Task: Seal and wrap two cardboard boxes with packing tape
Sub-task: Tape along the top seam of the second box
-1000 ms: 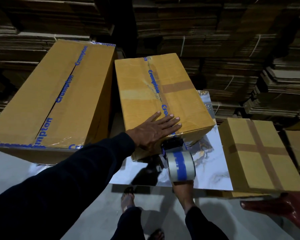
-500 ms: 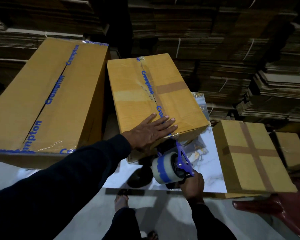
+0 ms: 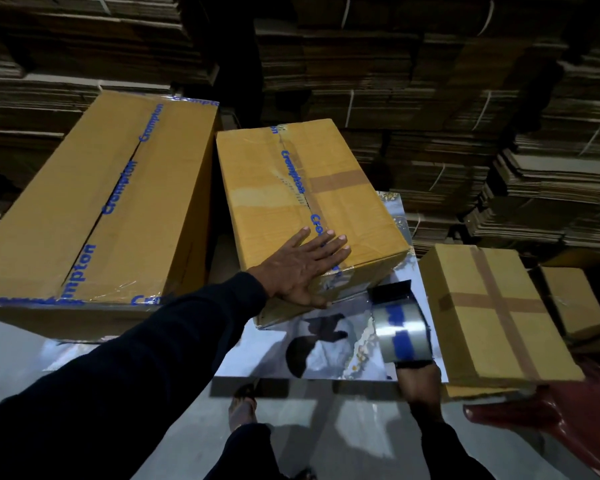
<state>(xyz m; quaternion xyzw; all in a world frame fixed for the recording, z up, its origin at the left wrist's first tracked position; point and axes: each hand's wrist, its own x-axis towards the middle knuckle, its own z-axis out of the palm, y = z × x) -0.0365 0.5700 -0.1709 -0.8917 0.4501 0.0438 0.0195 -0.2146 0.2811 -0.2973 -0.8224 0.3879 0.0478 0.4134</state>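
Note:
A medium cardboard box [image 3: 302, 188] with blue-printed tape along its top seam stands on a glossy white table [image 3: 329, 355]. My left hand [image 3: 305, 268] lies flat, fingers spread, on the box's near top edge. My right hand [image 3: 418, 382] grips the handle of a tape dispenser [image 3: 400, 327] that carries a clear roll with blue print, just right of the box's near corner. A larger box [image 3: 104, 209], taped the same way, stands to the left.
Two smaller boxes [image 3: 492, 317] [image 3: 568, 299] crossed with brown tape sit at the right, over a dark red chair [image 3: 575, 424]. Stacks of flattened cardboard [image 3: 465, 98] fill the background. My feet [image 3: 243, 407] show on the grey floor below the table edge.
The dispenser in my right hand swung from under the box's near face out to the right of its corner. My left hand stayed pressed on the box.

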